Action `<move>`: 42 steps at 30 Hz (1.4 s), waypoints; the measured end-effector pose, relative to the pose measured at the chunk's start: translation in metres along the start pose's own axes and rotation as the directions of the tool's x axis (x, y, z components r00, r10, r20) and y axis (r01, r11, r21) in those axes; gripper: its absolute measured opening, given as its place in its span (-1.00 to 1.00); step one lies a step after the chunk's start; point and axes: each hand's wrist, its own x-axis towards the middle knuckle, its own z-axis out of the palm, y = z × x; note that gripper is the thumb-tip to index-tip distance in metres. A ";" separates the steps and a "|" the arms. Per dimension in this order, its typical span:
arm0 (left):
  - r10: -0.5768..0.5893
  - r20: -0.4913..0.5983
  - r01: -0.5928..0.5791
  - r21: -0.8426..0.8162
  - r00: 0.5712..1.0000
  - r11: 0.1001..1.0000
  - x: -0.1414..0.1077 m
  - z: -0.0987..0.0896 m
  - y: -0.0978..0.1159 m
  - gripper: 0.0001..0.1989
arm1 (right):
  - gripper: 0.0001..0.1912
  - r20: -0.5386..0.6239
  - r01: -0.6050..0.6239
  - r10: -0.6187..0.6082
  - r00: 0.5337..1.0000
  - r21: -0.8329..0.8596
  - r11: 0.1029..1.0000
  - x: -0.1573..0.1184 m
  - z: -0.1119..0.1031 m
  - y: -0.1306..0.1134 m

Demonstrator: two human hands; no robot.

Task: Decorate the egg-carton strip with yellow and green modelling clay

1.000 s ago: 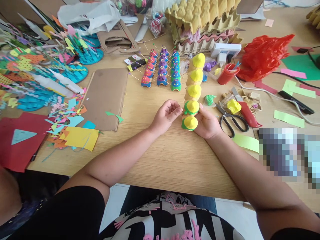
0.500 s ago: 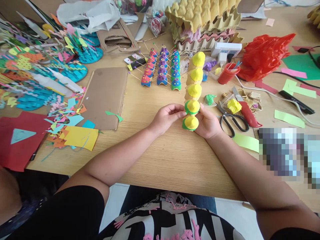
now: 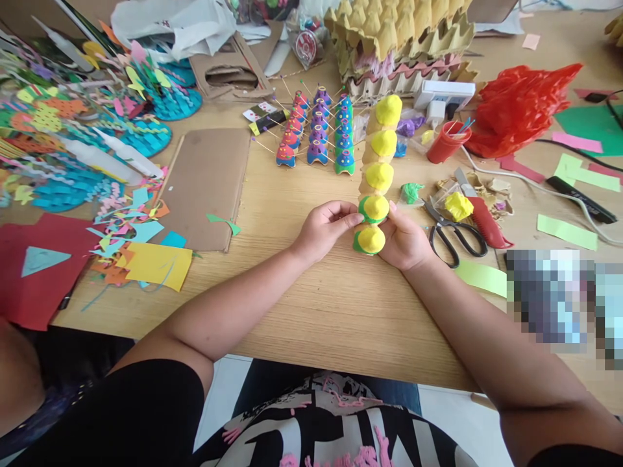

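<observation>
Between my two hands is a strip of egg carton (image 3: 368,186) whose bumps are capped with yellow clay; green clay wraps the lower sides of the two nearest bumps. My left hand (image 3: 327,228) pinches its left edge near the second bump, thumb and forefinger on the green clay. On the other side, my right hand (image 3: 405,237) grips the strip with the thumb at its edge, the other fingers partly hidden behind it. Beyond stand three decorated egg-carton caterpillars, one red and blue (image 3: 286,154), one purple (image 3: 318,152), one blue and green (image 3: 344,160).
Right of my hands lie scissors (image 3: 456,237), a red-handled cutter (image 3: 484,220), yellow clay (image 3: 458,206) and green clay (image 3: 411,192). Stacked egg trays (image 3: 399,32) stand behind. At left are a cardboard sheet (image 3: 207,188), paper scraps and glue bottles (image 3: 129,153). Another person's arm (image 3: 17,383) shows at far left.
Both hands keep their hold on the strip, which has tilted very slightly. The whole view has shifted a little; nothing else visibly differs.
</observation>
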 end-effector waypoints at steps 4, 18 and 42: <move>-0.032 0.047 0.036 -0.078 0.998 0.996 0.001 0.002 0.004 -0.48 | -0.66 -0.007 0.002 -0.002 1.000 0.006 1.000 -0.001 0.000 -0.002; -0.030 0.068 0.031 -0.022 0.997 0.999 0.002 -0.001 0.000 -0.55 | -0.70 0.012 -0.001 0.001 1.000 0.030 1.000 0.001 -0.003 0.002; -0.227 0.133 0.256 -0.278 0.965 0.926 0.003 -0.002 0.004 -0.64 | -0.55 0.098 0.015 -0.011 0.995 -0.045 0.999 0.001 -0.007 0.004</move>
